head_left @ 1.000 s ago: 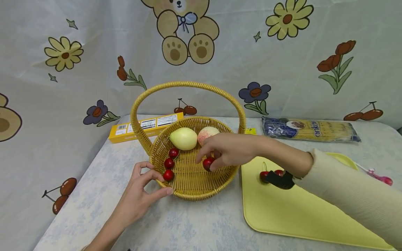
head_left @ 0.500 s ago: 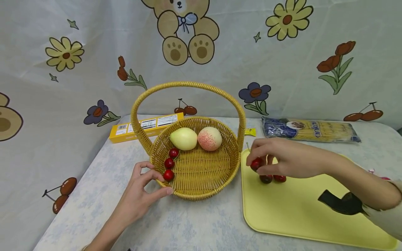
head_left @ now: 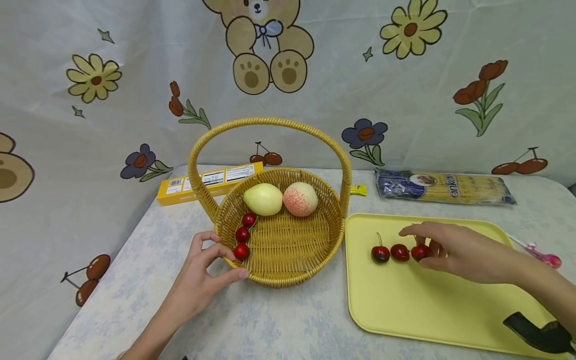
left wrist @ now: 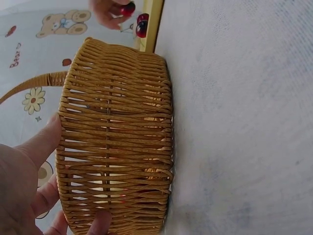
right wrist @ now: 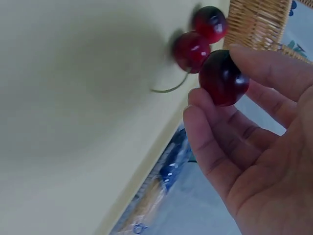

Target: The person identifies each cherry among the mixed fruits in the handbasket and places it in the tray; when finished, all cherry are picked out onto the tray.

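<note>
Dark red cherry (head_left: pixel 420 251) sits pinched between thumb and fingertips of the right hand (head_left: pixel 454 250), low over the yellow tray (head_left: pixel 427 310), near its far edge. Wrist view confirms: fingers curled round it, the cherry (right wrist: pixel 222 78) just beside the next one. Cannot tell if it touches the tray surface.

Two more cherries (head_left: pixel 389 253) lie on the tray directly to the left of the held one, making a row of three. The leftmost has a stem pointing up.

Left hand (head_left: pixel 204 280) grips the near-left rim of the wicker basket (head_left: pixel 288 272), thumb and fingers clamped on the weave. Left wrist view shows the fingers (left wrist: pixel 41 142) pressed on the basket's outer wall.

Basket stands on the table (head_left: pixel 279 325), just left of the tray, handle upright. Inside: three cherries (head_left: pixel 243 234) in a line along the left wall, a pale green fruit (head_left: pixel 263 199) and a peach (head_left: pixel 300 199) side by side at the far wall.

Far edge of the table: yellow box (head_left: pixel 207 182) behind the basket on the left, spaghetti pack (head_left: pixel 445 186) behind the tray. Pink item (head_left: pixel 542 256) at the tray's right edge, too small to identify.
</note>
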`<state>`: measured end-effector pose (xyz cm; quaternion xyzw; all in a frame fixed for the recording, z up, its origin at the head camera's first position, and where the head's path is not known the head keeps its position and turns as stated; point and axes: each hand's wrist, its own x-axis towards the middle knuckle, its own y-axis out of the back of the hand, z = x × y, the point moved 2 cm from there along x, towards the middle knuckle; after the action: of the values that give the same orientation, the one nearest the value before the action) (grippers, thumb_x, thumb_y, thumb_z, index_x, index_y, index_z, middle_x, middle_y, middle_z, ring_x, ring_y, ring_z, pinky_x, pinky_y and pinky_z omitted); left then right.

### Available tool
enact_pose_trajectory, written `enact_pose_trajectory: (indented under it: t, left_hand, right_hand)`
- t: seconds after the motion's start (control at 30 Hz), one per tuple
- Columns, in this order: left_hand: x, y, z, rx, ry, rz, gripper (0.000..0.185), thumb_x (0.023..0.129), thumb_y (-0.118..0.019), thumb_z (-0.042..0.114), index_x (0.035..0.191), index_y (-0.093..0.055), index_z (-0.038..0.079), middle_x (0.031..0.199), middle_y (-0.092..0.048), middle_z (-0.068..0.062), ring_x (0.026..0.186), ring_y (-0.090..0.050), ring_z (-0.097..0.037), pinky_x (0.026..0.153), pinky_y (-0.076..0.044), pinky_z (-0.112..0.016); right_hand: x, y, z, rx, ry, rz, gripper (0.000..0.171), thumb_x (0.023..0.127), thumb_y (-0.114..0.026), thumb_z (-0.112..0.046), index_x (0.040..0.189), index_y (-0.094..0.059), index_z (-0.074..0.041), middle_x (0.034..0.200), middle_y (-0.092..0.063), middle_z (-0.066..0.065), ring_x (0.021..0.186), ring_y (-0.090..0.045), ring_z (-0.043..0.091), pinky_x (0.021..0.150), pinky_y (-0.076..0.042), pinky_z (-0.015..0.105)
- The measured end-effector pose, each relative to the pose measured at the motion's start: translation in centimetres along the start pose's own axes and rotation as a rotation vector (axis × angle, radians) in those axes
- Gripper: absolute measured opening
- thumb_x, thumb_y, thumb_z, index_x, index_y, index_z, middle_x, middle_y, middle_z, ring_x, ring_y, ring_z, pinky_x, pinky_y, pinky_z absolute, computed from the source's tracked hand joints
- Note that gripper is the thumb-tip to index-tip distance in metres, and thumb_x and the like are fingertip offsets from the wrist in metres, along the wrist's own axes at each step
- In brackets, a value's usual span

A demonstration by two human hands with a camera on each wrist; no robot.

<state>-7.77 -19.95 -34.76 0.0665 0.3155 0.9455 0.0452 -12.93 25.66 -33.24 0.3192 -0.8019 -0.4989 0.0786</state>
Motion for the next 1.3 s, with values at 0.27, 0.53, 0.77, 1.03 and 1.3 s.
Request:
enact_pose_trajectory:
  t: [0.27,0.53,0.77,1.03,1.3]
  left_hand:
    - [0.0,-0.1,0.0,-0.014,0.001,-0.007,0.026,0.079,-0.085,0.029,0.085,-0.063,0.015,0.123,-0.033,-0.009,0.117,-0.047,-0.033,0.1,-0.041,-0.057]
    - [0.0,-0.1,-0.1,-0.021,0.007,-0.009,0.026,0.079,-0.085,0.028,0.085,-0.063,0.015,0.124,-0.033,-0.01,0.118,-0.046,-0.033,0.101,-0.041,-0.057]
    - [0.0,0.0,0.0,-0.023,0.008,-0.008,0.026,0.078,-0.085,0.026,0.085,-0.063,0.015,0.123,-0.033,-0.009,0.118,-0.047,-0.033,0.1,-0.041,-0.057]
    - [0.1,-0.1,0.0,-0.012,0.002,-0.003,0.026,0.078,-0.086,0.027,0.085,-0.063,0.015,0.123,-0.034,-0.009,0.117,-0.048,-0.033,0.099,-0.041,-0.056]
    - [0.1,-0.1,0.1,-0.02,0.006,-0.007,0.027,0.079,-0.085,0.027,0.085,-0.063,0.014,0.123,-0.034,-0.01,0.117,-0.047,-0.033,0.1,-0.041,-0.057]
  right_hand:
    - [-1.4,-1.7,2.1,-0.081,-0.066,0.059,0.051,0.086,-0.078,-0.017,0.132,-0.058,-0.005,0.101,-0.06,-0.007,0.081,-0.052,0.004,0.064,-0.049,0.026]
    - [-1.3,-2.5,2.6,-0.094,-0.071,0.069,0.05,0.088,-0.076,-0.018,0.132,-0.057,-0.006,0.102,-0.061,-0.008,0.079,-0.05,0.003,0.064,-0.048,0.026]
    - [-1.6,-2.3,2.5,-0.091,-0.08,0.093,0.049,0.089,-0.075,-0.022,0.132,-0.058,-0.005,0.107,-0.063,-0.005,0.078,-0.051,0.001,0.062,-0.048,0.024]
    - [-2.0,-0.5,1.0,-0.178,-0.057,0.173,0.029,0.091,-0.073,-0.023,0.117,-0.069,-0.011,0.099,-0.062,-0.01,0.075,-0.055,-0.002,0.057,-0.049,0.022]
    - [-0.9,0.3,-3.5,-0.146,0.137,0.301,0.03,0.085,-0.076,-0.005,0.112,-0.07,-0.016,0.098,-0.06,-0.014,0.078,-0.056,-0.003,0.057,-0.05,0.02]
